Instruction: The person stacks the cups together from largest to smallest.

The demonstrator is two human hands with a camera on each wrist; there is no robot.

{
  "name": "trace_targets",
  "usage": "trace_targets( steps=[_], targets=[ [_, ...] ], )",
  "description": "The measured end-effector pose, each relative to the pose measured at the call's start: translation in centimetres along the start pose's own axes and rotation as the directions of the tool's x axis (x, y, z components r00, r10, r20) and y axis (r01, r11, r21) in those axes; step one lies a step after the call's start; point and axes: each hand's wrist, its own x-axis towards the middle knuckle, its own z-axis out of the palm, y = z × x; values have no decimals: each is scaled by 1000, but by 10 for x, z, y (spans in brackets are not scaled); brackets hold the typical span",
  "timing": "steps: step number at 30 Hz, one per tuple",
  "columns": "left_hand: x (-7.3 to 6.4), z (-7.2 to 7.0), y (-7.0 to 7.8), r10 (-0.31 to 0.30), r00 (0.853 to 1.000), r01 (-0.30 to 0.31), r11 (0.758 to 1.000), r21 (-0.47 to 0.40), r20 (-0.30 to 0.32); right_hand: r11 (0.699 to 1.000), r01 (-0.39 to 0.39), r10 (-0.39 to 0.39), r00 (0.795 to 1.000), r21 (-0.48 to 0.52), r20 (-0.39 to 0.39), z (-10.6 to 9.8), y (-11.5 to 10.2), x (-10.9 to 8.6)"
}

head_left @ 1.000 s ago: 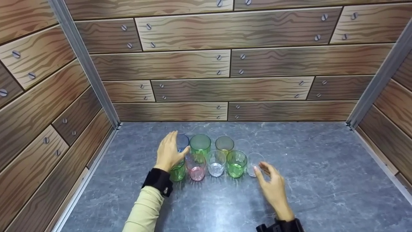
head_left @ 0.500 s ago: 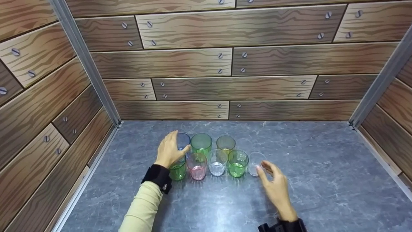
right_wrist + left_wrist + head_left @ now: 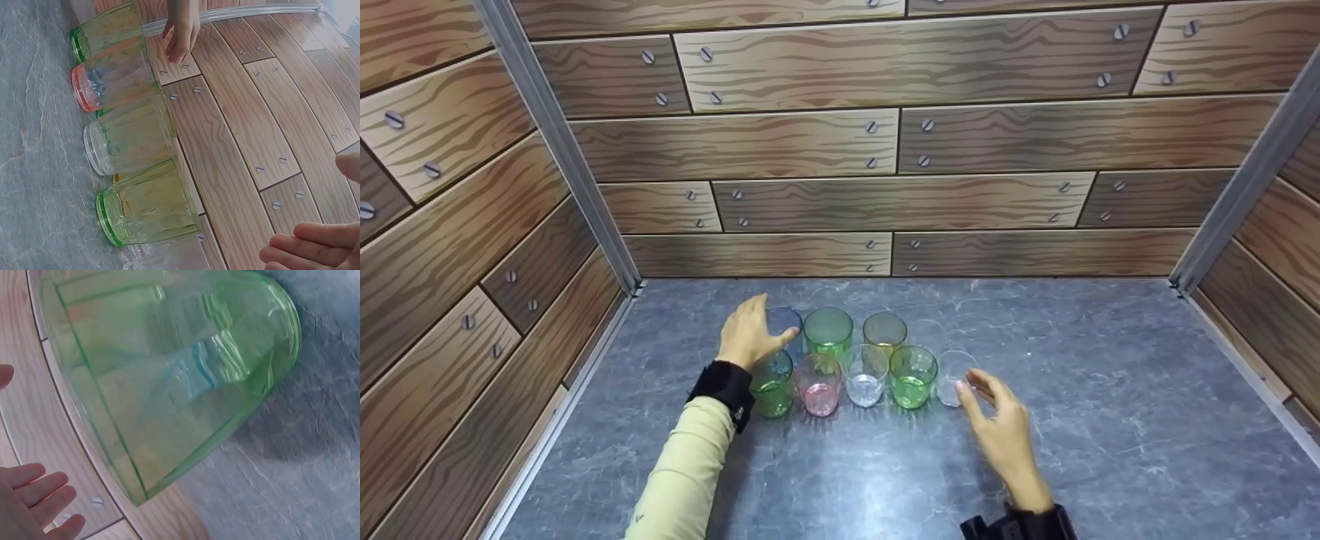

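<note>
Drinking glasses stand upright in two rows. In front, from the left, are a green glass (image 3: 773, 397), a pink glass (image 3: 820, 397), a clear glass (image 3: 865, 386), another green glass (image 3: 912, 390) and a clear glass (image 3: 951, 386). Behind are a blue glass (image 3: 786, 321), a green glass (image 3: 828, 330), a yellow glass (image 3: 885, 330) and a faint clear glass (image 3: 928, 330). My left hand (image 3: 751, 334) hovers at the blue glass, partly covering it, fingers extended. Beside the rightmost front clear glass is my right hand (image 3: 1001, 424), thumb and fingers apart. Neither hand visibly grips anything.
The glasses stand on a grey marbled tabletop (image 3: 1110, 405). Wood-patterned panels (image 3: 810, 150) enclose it at the back and both sides, with metal strips (image 3: 562, 142) at the corners.
My left hand has shifted slightly away from me and to the left, over the blue glass. My right hand has stayed nearly still beside the clear glass. The glasses keep their places.
</note>
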Motion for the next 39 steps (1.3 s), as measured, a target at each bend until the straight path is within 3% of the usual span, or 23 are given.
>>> trace_targets(
  steps=[8,17,31,39],
  targets=[
    [3,7,-1,-25,999,26,999,-26,49,999,32,-32,999,-6,-33,1,2,2],
    [4,14,-2,-40,996,41,999,-11,82,999,-36,36,999,-11,9,-1,2,1],
    [6,21,-6,-90,991,94,995,-35,102,999,-30,30,999,-34,-21,-2,4,2],
    [5,26,-7,-102,987,114,990,-84,127,998,9,-12,999,-55,-48,-2,4,2]
  ],
)
